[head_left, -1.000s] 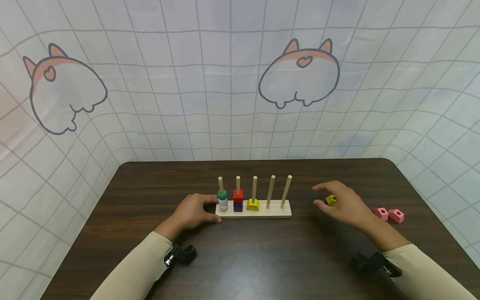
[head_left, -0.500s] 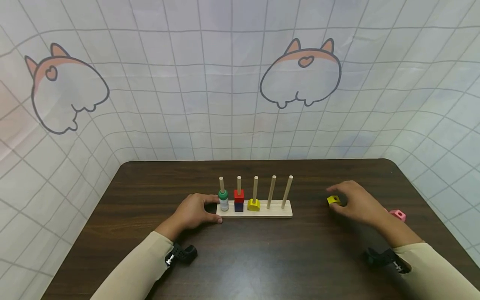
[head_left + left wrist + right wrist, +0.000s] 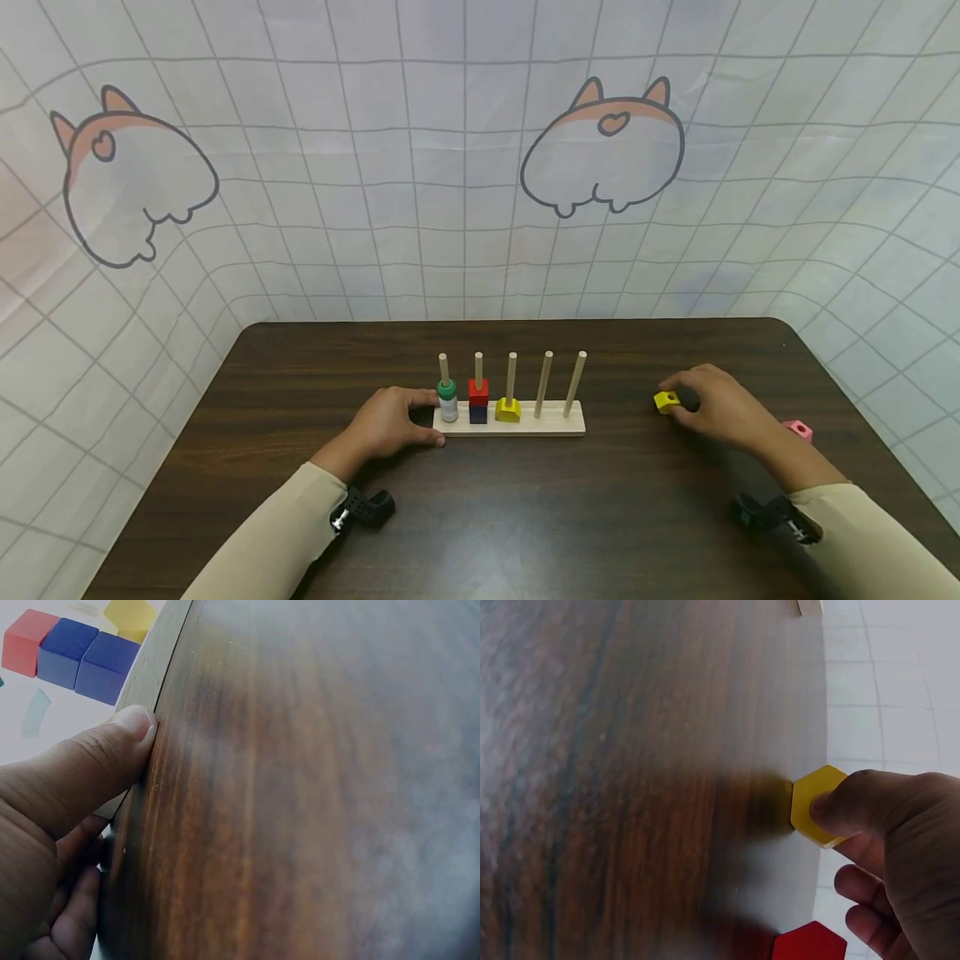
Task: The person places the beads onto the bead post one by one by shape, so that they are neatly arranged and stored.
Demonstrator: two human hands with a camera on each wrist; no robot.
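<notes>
My left hand (image 3: pixel 386 422) holds the left end of a wooden peg stand (image 3: pixel 540 424), thumb on its front edge, as the left wrist view also shows. Five upright pegs rise from it: the first carries white and green pieces (image 3: pixel 447 400), the second a red block (image 3: pixel 478 392) above dark blue blocks (image 3: pixel 109 667), the third a yellow block (image 3: pixel 507 410). Far to the right, my right hand (image 3: pixel 723 410) pinches a yellow hexagonal block (image 3: pixel 815 804) at the tabletop, thumb on its flat face. The fingers behind that block are partly hidden.
A pink block (image 3: pixel 798 430) lies beyond the right wrist, partly covered by the arm. In the right wrist view a red hexagonal block (image 3: pixel 810 943) stands near the hand. The brown table (image 3: pixel 525 517) meets a hanging white grid-patterned cloth (image 3: pixel 465 208) at the back.
My right hand has moved right and closed its thumb and finger on the yellow block, covering more of the pink blocks. The left hand stays on the stand.
</notes>
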